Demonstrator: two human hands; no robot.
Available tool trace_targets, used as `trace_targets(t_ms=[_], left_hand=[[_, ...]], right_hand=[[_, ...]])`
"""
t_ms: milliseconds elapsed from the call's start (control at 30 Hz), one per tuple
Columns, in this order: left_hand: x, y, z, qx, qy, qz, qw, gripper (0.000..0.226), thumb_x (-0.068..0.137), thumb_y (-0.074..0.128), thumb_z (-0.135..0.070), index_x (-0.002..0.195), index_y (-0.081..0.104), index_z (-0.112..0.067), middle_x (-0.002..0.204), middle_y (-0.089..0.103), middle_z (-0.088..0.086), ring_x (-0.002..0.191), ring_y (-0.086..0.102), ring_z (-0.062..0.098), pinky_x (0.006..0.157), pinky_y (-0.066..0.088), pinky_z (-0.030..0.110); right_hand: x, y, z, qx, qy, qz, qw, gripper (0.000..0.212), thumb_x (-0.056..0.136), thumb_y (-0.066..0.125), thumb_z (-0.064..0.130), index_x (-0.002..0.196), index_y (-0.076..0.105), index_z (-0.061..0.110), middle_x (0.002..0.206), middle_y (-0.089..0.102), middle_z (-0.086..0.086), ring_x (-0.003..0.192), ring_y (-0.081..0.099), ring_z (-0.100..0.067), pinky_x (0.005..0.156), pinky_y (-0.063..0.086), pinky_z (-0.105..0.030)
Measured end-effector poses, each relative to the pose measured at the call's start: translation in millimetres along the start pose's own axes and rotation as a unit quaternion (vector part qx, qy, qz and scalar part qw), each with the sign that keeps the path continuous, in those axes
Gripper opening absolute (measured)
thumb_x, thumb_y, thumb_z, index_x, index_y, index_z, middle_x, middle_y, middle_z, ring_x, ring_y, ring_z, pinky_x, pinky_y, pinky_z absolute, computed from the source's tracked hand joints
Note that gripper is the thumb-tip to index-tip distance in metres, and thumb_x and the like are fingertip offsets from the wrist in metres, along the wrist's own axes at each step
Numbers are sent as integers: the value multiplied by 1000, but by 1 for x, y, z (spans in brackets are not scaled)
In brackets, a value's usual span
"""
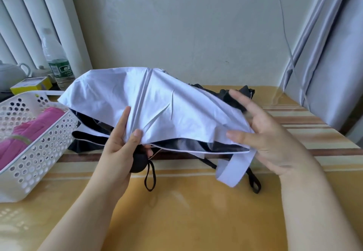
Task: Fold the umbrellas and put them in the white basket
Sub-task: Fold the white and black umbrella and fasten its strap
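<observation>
Left hand [119, 142] is gripping the white umbrella [149, 105] down at its black handle [139, 162], thumb pinching the canopy edge against it. Right hand [263, 133] is spread flat with fingers straight, pressing on the loose fabric at the far end, not clutching anything. The closure strap [233, 170] dangles just below that right hand, and the wrist loop [150, 180] hangs under the left one. Off to the left of the left hand sits the white basket [37, 148] on the desk [196, 211], with a pink umbrella [25, 135] already inside. Looks like the pleat-gathering step to me. Next it probably needs the panels twisted snug round the shaft, then that strap wrapped over.
</observation>
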State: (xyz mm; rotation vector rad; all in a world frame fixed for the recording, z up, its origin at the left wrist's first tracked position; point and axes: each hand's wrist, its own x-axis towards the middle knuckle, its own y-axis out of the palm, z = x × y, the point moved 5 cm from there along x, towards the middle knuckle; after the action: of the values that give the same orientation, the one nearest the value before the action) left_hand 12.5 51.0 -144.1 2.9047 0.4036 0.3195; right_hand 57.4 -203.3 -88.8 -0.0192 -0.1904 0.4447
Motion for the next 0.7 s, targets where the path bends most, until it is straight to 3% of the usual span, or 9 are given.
trace_targets(t_ms=[67, 167, 300, 400, 533, 700], left_hand=[[-1, 1, 1, -15, -16, 17, 1000, 55, 91, 54, -21, 136, 42, -50, 83, 59, -2, 58, 57, 15, 54, 48, 22], [-1, 2, 5, -50, -37, 39, 997, 55, 83, 56, -33, 133, 46, -51, 85, 61, 1, 58, 53, 16, 60, 42, 27], [3, 1, 13, -89, -69, 47, 992, 39, 93, 47, -45, 131, 51, -49, 68, 55, -1, 57, 48, 17, 66, 38, 29], [3, 0, 16, -85, -84, 46, 992, 37, 96, 48, -34, 130, 51, -50, 64, 50, 0, 57, 49, 16, 65, 37, 30], [5, -1, 17, -78, -80, 57, 992, 42, 92, 53, -30, 131, 53, -45, 69, 51, -1, 57, 49, 17, 60, 42, 25], [9, 3, 17, -51, -62, 53, 995, 42, 89, 54, -32, 130, 55, -45, 80, 54, 0, 59, 48, 16, 56, 48, 21]], right_hand=[[-2, -5, 1, 10, -1, 18, 1000, 86, 59, 84, 1, 129, 54, 40, 123, 66, 1, 109, 66, -19, 84, 54, -27], [-1, -1, -7, -84, 15, 40, 996, 57, 75, 74, 0, 121, 59, 27, 113, 70, 6, 107, 65, -15, 90, 53, -25], [-2, 3, -3, -79, 10, 22, 997, 46, 84, 63, -4, 114, 62, 30, 103, 68, 17, 98, 61, 0, 84, 48, -13], [2, -1, -15, -64, 56, 5, 996, 49, 78, 74, 4, 120, 60, 25, 105, 71, 6, 96, 65, -8, 83, 50, -17], [5, -1, -33, -81, 137, 10, 987, 48, 84, 68, -1, 126, 56, 20, 105, 73, -8, 93, 68, -20, 81, 51, -28], [11, 0, -33, 11, 129, -28, 991, 45, 70, 68, 35, 113, 63, 22, 99, 71, -8, 90, 64, -24, 80, 46, -36]])
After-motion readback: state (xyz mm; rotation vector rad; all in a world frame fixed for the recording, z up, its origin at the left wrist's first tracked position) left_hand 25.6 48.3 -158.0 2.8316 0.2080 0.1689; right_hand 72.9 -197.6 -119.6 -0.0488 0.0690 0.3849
